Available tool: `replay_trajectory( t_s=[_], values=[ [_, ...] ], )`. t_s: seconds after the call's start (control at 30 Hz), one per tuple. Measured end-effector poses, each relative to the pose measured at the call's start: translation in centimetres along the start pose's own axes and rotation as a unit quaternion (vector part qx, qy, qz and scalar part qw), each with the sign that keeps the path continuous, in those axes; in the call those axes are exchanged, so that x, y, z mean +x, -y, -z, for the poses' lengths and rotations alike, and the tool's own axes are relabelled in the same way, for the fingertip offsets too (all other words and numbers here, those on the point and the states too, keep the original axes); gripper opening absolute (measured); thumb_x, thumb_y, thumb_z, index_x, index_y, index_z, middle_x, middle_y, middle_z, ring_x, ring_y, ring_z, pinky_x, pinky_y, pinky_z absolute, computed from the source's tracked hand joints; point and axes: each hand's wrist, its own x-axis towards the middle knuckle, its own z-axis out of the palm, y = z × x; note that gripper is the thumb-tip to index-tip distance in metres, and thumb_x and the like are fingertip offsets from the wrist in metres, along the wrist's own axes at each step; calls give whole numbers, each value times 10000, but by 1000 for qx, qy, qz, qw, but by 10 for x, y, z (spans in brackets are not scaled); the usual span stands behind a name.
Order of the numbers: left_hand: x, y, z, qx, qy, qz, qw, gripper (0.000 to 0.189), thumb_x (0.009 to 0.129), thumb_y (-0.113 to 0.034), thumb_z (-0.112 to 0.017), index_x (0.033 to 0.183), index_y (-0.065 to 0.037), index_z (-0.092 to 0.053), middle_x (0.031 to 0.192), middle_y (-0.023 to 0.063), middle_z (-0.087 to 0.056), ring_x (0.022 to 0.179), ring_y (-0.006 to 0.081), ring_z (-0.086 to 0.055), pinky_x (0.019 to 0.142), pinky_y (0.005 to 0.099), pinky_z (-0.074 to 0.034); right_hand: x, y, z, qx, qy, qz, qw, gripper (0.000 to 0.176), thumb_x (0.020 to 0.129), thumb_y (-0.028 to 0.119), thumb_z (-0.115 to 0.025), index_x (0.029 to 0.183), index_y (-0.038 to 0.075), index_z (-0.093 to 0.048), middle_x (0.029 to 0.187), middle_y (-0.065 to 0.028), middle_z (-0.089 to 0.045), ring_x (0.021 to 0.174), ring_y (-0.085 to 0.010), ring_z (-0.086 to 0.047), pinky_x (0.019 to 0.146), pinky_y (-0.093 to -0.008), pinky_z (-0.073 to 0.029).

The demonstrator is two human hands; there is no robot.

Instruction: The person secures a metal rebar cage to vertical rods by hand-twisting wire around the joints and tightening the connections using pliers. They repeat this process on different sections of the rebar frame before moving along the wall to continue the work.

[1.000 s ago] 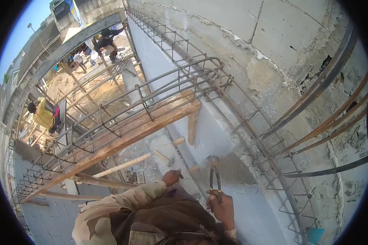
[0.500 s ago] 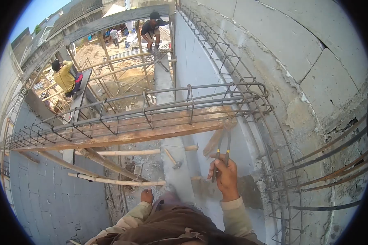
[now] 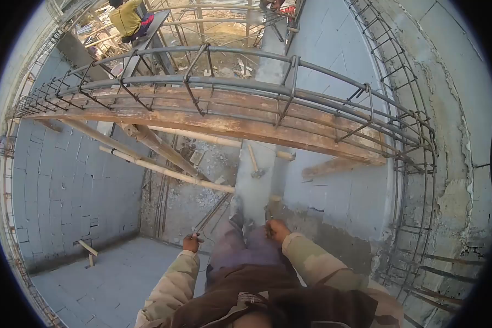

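My right hand [image 3: 279,230] is closed in front of my thighs, low over the concrete ledge. It grips pincers [image 3: 267,213], of which only a small dark part shows; the rest is hidden by the fingers. My left hand [image 3: 191,244] is closed too, out to the left of my legs. Thin dark pieces stick out at its fingers, too small to name. Ahead of both hands a rebar cage [image 3: 218,82] runs across over a wooden formwork board [image 3: 213,123]. A hammer [image 3: 254,164] lies on the concrete ledge [image 3: 251,188] beyond my feet.
Bamboo poles [image 3: 167,174] cross below the board. A block wall [image 3: 82,191] stands left, and another rebar cage [image 3: 415,126] runs along the right wall. A person in a yellow top [image 3: 127,21] sits on a plank [image 3: 145,38]; another person [image 3: 271,4] shows partly at the top.
My view has tipped downward. My right hand has come down with the pincers from near the board's right end to my thighs. My left hand has shifted, with thin pieces now showing at it.
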Motion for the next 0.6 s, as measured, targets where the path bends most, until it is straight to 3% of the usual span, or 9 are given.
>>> replay_trajectory(
  t_s=[0.07,0.2,0.3,0.37,0.43,0.47,0.53,0.57,0.6],
  values=[
    [-20,37,16,-19,-47,9,999,315,1047,-205,-546,1146,56,-693,824,163,-775,537,100,-541,520,277,-421,33,9,-4,-30,10,-29,999,142,998,161,-526,1043,45,-593,811,-120,-633,659,-274,-631,569,-469,-551],
    [-85,102,30,-97,-210,36,972,334,1044,-199,-545,1173,86,-659,778,157,-756,530,96,-525,526,262,-407,113,27,-13,-163,-97,14,982,144,994,211,-500,1021,86,-566,739,-93,-585,669,-263,-623,566,-477,-549],
    [-126,130,35,-68,-306,18,949,322,1036,-186,-542,1133,93,-671,741,129,-739,552,109,-557,547,271,-417,200,46,2,-204,-148,34,967,231,958,235,-545,1071,59,-643,813,-174,-676,760,-346,-686,651,-523,-558],
    [-136,155,49,-71,-340,24,938,348,1033,-212,-521,1133,80,-682,706,125,-728,552,108,-548,552,267,-417,264,63,24,-543,-191,218,788,355,907,256,-594,1114,-11,-703,1005,-281,-731,941,-451,-713,813,-531,-556],
    [-147,171,52,-74,-381,34,921,376,1031,-239,-500,1132,67,-694,671,120,-717,551,107,-538,557,264,-418,189,106,-9,-509,-257,241,785,423,877,259,-623,1111,-82,-710,1131,-346,-698,1096,-495,-672,944,-487,-531],
    [-151,172,54,-80,-395,22,915,345,1041,-219,-505,1111,62,-692,674,85,-680,586,116,-583,568,286,-429,167,125,-23,-518,-270,255,770,446,873,280,-652,1111,-95,-699,1102,-323,-716,1084,-476,-686,947,-488,-535],
    [-158,161,63,-104,-452,3,886,315,1051,-199,-510,1089,56,-691,677,49,-644,620,125,-628,578,309,-439,195,151,-23,-538,-305,292,730,738,869,440,-727,1353,-82,-531,1295,-344,-610,1266,-522,-532,1057,-545,-450],
    [-162,141,58,-108,-438,-14,892,310,1058,-202,-503,1094,41,-692,676,43,-631,620,117,-608,588,305,-434,218,164,-20,-570,-336,280,695,990,822,448,-831,1542,30,-297,1432,-383,-347,1318,-546,-400,1066,-596,-447],
    [-166,123,52,-106,-417,-29,902,306,1065,-204,-495,1098,27,-692,676,38,-618,620,108,-588,599,302,-430,197,173,-31,-571,-358,274,687,1074,808,464,-838,1563,20,-215,1461,-382,-304,1334,-529,-371,1080,-605,-423]
  ],
)
